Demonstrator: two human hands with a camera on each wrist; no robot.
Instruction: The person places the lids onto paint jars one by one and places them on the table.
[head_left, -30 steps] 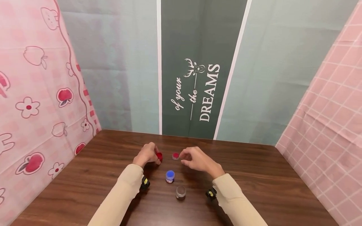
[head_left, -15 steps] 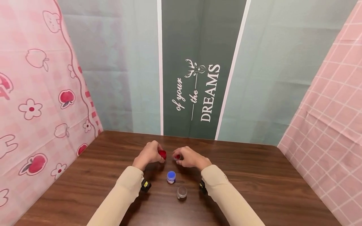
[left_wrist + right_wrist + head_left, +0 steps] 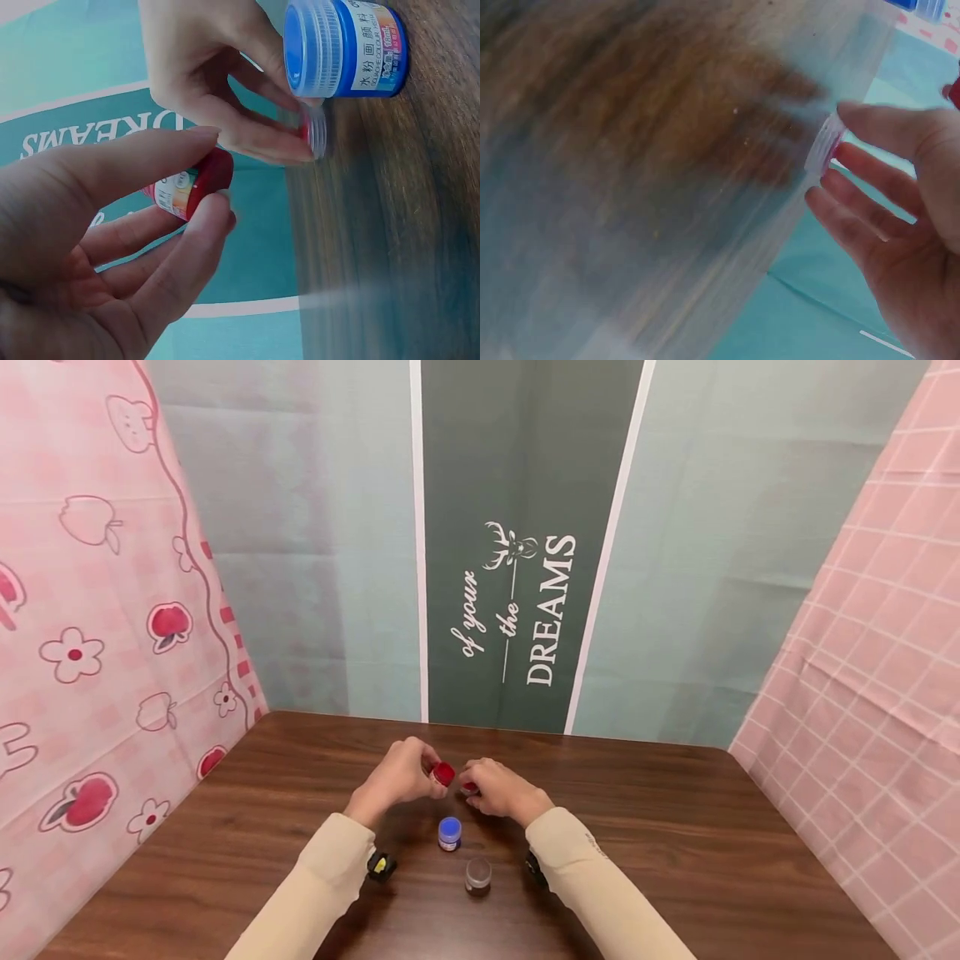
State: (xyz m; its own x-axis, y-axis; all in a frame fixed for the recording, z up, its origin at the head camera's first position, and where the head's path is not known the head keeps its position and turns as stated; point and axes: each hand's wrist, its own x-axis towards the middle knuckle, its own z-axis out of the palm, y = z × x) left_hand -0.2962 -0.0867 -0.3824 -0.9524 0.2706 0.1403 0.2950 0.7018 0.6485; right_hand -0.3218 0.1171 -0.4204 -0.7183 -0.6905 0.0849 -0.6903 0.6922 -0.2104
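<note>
My left hand pinches a small red paint jar between thumb and fingers. In the left wrist view this red jar is held clear of the table, its label partly covered by the fingers. Just to the right, my right hand has its thumb and fingers at the edge of a small clear lid with red on it. The right wrist view shows the lid at the tabletop, between thumb and fingertips. Closer to me stands a blue paint jar with a translucent lid.
A dark brown jar with a clear lid stands nearest me, between the forearms. The brown wood table ends at hanging cloths: green-grey at the back, pink on both sides.
My left hand has brought the red jar rightward and tilted it. The right hand has moved left and taken hold of the lid. The blue and brown jars stay put.
</note>
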